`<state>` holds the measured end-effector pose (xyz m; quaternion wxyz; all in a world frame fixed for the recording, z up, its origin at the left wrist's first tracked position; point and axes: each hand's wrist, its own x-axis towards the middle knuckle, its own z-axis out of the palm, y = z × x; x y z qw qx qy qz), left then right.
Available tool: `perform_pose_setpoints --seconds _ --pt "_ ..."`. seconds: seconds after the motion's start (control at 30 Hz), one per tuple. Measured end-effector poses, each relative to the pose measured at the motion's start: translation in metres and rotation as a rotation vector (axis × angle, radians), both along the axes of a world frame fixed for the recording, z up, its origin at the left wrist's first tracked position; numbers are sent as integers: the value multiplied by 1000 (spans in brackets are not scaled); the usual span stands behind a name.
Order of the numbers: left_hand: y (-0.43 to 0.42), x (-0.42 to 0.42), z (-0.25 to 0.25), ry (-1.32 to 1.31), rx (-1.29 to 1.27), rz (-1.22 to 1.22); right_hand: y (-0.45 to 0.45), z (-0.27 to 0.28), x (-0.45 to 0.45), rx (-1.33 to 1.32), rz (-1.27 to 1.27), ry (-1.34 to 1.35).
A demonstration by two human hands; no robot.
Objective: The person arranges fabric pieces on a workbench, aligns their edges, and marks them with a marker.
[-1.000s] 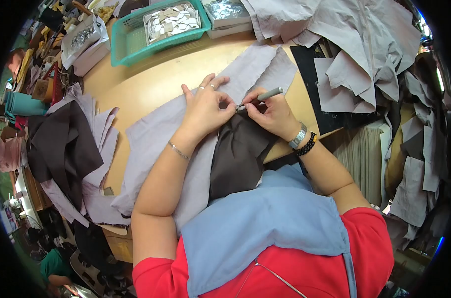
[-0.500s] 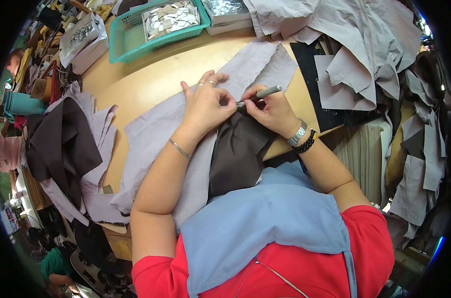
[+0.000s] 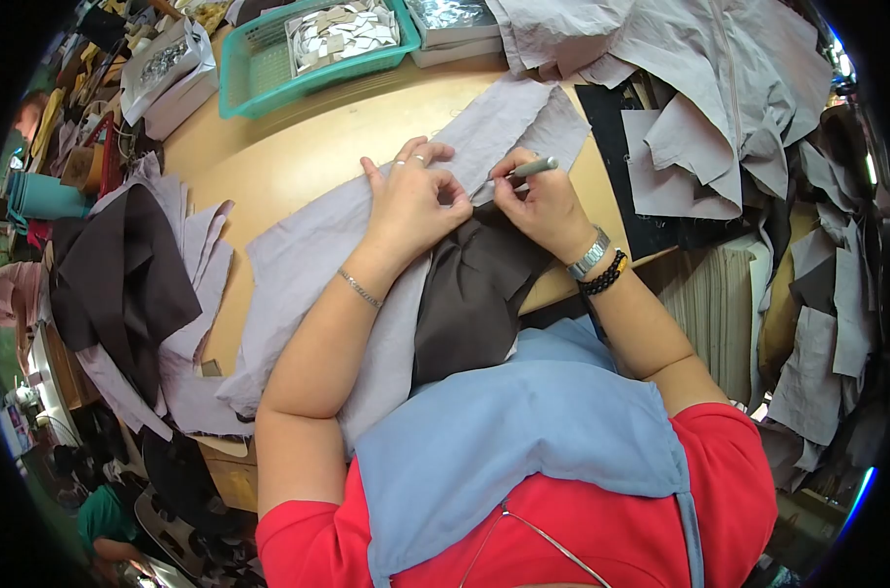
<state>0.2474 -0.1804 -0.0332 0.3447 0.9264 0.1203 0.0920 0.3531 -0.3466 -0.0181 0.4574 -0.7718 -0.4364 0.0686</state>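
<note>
A grey marker pen is gripped in my right hand, its tip pointing left toward the cloth beside my left fingertips. My left hand is closed, with thumb and forefinger pinching the top edge of a dark brown fabric piece; the other fingers are raised. That dark piece lies over a long pale grey-lilac fabric and hangs down toward my lap. Whether the pen tip touches the cloth is too small to tell.
A teal plastic basket with small white pieces stands at the back of the wooden table. Dark and pale cloth is heaped on the left. More pale fabric is piled at the back right. Another person's green sleeve shows lower left.
My right hand has drawn slightly right, away from my left fingertips, and the pen lies flatter in it. My left hand keeps its pinch in nearly the same spot.
</note>
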Motion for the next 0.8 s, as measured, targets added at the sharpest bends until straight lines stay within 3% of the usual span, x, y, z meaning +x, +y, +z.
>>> perform_pose_setpoints --seconds 0.13,0.33,0.67,0.8 --pt "0 0 2 7 -1 -4 -3 -9 17 -7 -111 -58" --pt "-2 -1 2 -6 -6 2 -4 -5 4 139 36 295" --pt "-2 0 0 -15 1 0 -4 -6 -5 2 116 215" --pt "-1 -1 0 -15 12 2 -2 -3 -2 -25 62 66"
